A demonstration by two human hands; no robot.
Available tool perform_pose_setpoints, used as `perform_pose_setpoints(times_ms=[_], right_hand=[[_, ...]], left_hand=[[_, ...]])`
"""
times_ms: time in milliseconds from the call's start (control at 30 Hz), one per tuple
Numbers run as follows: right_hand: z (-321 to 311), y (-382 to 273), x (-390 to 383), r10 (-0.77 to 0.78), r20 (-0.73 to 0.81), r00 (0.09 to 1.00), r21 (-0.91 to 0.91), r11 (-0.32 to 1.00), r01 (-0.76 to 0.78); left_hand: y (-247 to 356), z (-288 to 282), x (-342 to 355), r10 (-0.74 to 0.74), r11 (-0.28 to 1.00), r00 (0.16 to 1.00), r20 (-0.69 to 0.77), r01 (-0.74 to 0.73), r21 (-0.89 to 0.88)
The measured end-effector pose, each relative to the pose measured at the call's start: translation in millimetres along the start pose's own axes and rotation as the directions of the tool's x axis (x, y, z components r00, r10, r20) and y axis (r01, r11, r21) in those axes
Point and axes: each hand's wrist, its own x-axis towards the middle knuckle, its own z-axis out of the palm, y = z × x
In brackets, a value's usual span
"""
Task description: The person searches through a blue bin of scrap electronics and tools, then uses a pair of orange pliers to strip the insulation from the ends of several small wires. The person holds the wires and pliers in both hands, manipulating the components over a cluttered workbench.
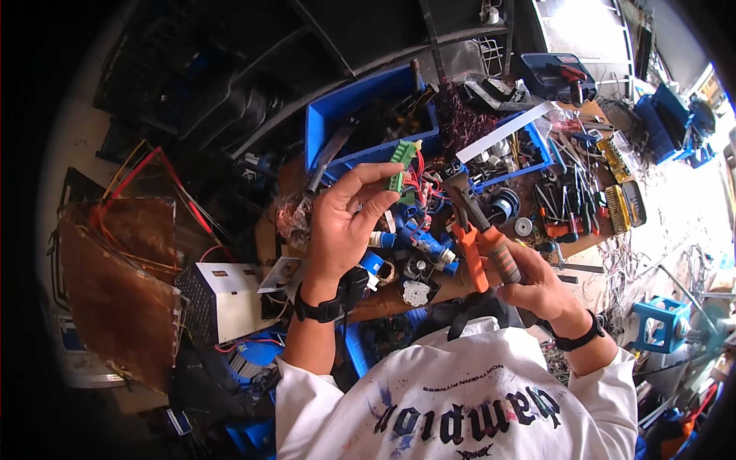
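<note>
My left hand (349, 218) pinches a green terminal block (402, 162) between thumb and fingers, held up over the cluttered workbench. Red wires (418, 165) show beside the block; whether they all join it I cannot tell. In my right hand (533, 284) is a pair of pliers (479, 238) with orange handles, one with grey bands. Their jaws point up and to the left, apart from the terminal block. Below and between the hands lie blue cylindrical industrial plugs (425, 245) and a round pale part (415, 293).
A large blue bin (314, 130) stands behind my left hand, and a smaller blue tray (521, 175) holds parts to its right. Screwdrivers (571, 203) and other hand tools crowd the bench's right side. A white metal box (230, 303) sits at the left, a blue stool (661, 322) at the right.
</note>
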Motion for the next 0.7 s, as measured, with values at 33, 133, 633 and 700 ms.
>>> perform_pose_setpoints(times_ms=[33,133,633,700], right_hand=[[1.6,-4.0,0.0,0.009,0.003,1.0,-0.03,0.999,-0.009],[2.7,-16.9,0.7,0.007,0.026,1.0,-0.156,0.988,-0.003],[4.4,-36.7,-4.3,-0.059,0.027,0.998,-0.315,0.947,0.064],[5.7,-39.1,-4.5,-0.044,0.005,0.999,-0.319,0.947,0.043]], left_hand=[[2.2,0.2,0.7,-0.007,1.0,1.0,0.007,0.007,0.004],[10.2,1.5,1.9,-0.04,0.996,0.999,0.027,0.038,0.081],[14.7,8.5,8.8,-0.02,0.996,0.995,0.096,0.029,-0.088],[16.3,7.3,10.8,-0.016,0.999,0.993,0.115,0.02,-0.037]])
